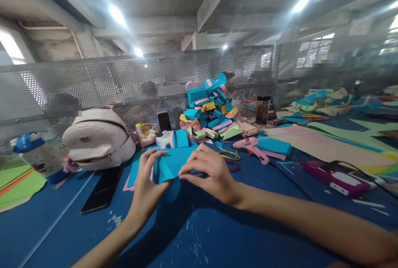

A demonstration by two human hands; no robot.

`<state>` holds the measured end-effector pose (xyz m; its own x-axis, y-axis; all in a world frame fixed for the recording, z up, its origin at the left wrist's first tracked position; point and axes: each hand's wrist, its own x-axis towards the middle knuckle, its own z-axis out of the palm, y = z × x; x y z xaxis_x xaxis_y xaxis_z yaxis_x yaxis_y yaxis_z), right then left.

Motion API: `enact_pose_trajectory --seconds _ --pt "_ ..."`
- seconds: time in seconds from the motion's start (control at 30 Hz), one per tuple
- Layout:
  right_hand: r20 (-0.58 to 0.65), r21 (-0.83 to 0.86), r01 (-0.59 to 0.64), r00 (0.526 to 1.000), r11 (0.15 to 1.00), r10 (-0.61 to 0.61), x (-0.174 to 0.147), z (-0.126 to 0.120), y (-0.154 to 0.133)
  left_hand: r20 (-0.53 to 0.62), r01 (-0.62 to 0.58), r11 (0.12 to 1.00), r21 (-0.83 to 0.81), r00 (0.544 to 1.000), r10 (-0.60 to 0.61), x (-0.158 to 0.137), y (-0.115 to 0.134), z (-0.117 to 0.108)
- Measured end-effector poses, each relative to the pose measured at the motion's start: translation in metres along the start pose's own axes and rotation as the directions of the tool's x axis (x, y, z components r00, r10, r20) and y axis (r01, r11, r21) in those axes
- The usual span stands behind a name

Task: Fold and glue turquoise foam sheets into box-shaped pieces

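Between my two hands is a folded piece of blue foam sheet (171, 164), held above the blue table. My left hand (148, 179) grips its left side, with the thumb along the lower edge and the fingers over the top. At its right edge, the fingertips of my right hand (211, 172) pinch together on the sheet. Behind the hands lie scissors with yellow and red handles (231, 157), partly hidden by my right hand. A pink glue gun (253, 147) rests to the right, beside a flat blue folded piece (275, 147).
A heap of blue, pink and yellow folded pieces (211, 114) stands at the back. Leftward are a white backpack (98, 137), a bottle (40, 158) and a black phone (102, 189). Foam sheets (329, 143) and a purple device (337, 179) lie right. A perforated metal partition (174, 73) runs behind.
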<state>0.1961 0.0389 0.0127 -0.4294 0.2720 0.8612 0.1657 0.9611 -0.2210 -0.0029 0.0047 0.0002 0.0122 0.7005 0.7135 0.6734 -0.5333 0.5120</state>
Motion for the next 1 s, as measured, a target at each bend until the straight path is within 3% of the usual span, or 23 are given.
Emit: enact_pose_trajectory --seconds 0.27,0.47,0.77,1.0 --pt "0.043 -0.047 0.015 0.999 0.999 -0.013 0.0013 0.0013 -0.0018 0.008 0.014 1.0 -0.013 1.0 -0.014 0.0004 0.0025 -0.0007" --pt "-0.018 -0.012 -0.009 1.0 1.0 0.009 0.0018 -0.0019 0.0018 -0.008 0.021 1.0 0.007 1.0 -0.021 0.004 -0.0011 -0.0027" --pt "0.052 -0.14 0.051 0.998 0.989 -0.044 0.0004 -0.0014 0.0026 -0.002 0.034 0.999 -0.022 0.999 -0.034 0.001 0.0055 -0.0022" --pt "0.081 -0.094 0.028 0.997 0.995 -0.021 -0.0003 0.0013 0.0039 -0.007 0.027 1.0 -0.01 1.0 -0.027 0.0019 0.0051 -0.0016"
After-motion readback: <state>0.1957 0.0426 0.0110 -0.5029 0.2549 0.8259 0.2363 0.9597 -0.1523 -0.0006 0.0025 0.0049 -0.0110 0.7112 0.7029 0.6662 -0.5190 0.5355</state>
